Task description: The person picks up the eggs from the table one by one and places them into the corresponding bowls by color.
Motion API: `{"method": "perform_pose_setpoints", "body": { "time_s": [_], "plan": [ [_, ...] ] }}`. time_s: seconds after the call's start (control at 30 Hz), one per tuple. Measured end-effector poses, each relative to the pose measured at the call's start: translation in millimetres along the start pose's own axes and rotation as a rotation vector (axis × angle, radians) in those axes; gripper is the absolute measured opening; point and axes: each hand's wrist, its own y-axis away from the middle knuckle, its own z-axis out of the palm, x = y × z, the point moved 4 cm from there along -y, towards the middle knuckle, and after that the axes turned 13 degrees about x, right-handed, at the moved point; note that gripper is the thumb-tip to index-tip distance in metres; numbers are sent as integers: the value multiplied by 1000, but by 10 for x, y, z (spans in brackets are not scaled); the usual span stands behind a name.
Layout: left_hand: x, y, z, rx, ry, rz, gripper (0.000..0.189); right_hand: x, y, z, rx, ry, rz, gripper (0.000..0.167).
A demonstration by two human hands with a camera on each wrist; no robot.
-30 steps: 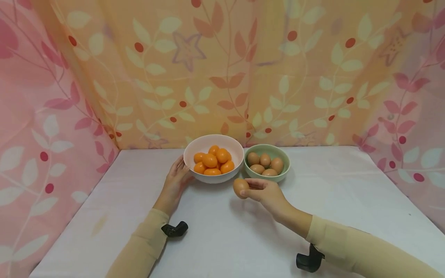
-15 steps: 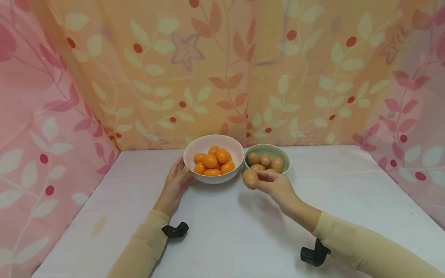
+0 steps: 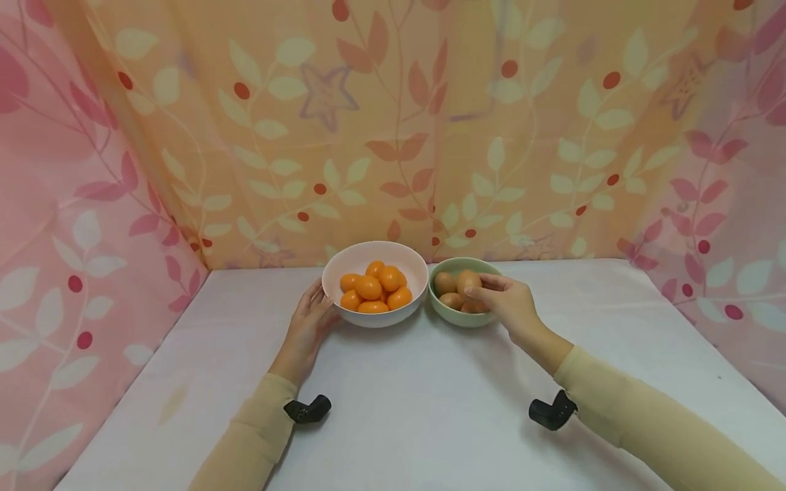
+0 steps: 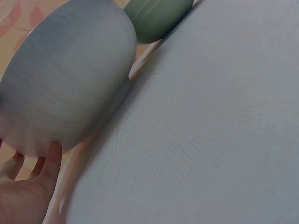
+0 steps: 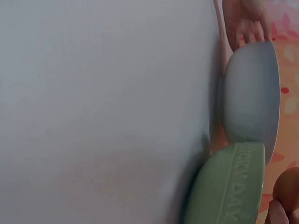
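A brown egg is pinched between the thumb and fingers of my right hand, over the green bowl. Several more brown eggs lie in that bowl, partly hidden by the hand. In the right wrist view the held egg appears beyond the green bowl's rim. My left hand touches the left outer side of a larger bowl, pale pink inside. Several smooth, orange, oval fruits lie in it. The left wrist view shows the fingers against the bowl's outer wall.
Both bowls stand side by side on a white cloth, near the table's back edge. A floral curtain hangs right behind them, with pink panels at both sides. Black wrist cameras are worn on both sleeves.
My right hand has carried the egg from in front of the bowls, rightward and away from me, to over the green bowl. The left hand has stayed at the pink bowl.
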Motion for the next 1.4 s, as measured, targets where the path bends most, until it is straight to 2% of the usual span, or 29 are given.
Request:
{"method": "perform_pose_setpoints", "body": {
  "time_s": [0.23, 0.47, 0.67, 0.97, 1.1, 1.17, 1.23, 1.3, 1.37, 1.4],
  "plan": [
    [-17, 19, -11, -13, -1, 10, 62, 75, -198, 40, -11, 69, 2, 60],
    [-9, 20, -4, -12, -12, 10, 61, 92, -330, 64, 20, 143, -10, 58],
    [-11, 18, 0, -11, -19, 8, 61, 91, -354, 74, 18, 181, 9, 54],
    [28, 11, 16, -17, -21, 7, 60, 86, -394, 98, 52, 250, -62, 51],
    [61, 7, 23, -26, -23, 18, 58, 69, -395, 92, 76, 261, -63, 48],
    [61, 5, 5, -31, -30, 4, 59, 52, -388, 71, 68, 266, -58, 49],
    [67, 2, -30, -34, -46, -24, 59, 20, -394, 13, 62, 274, -60, 48],
    [111, -21, -75, -38, -100, -34, 58, -50, -427, -93, 72, 273, -89, 48],
    [224, -68, -121, -36, -185, -16, 57, -145, -500, -260, 117, 280, -162, 46],
    [308, -108, -136, -28, -239, 15, 57, -197, -546, -364, 154, 285, -214, 45]
  ]
}}
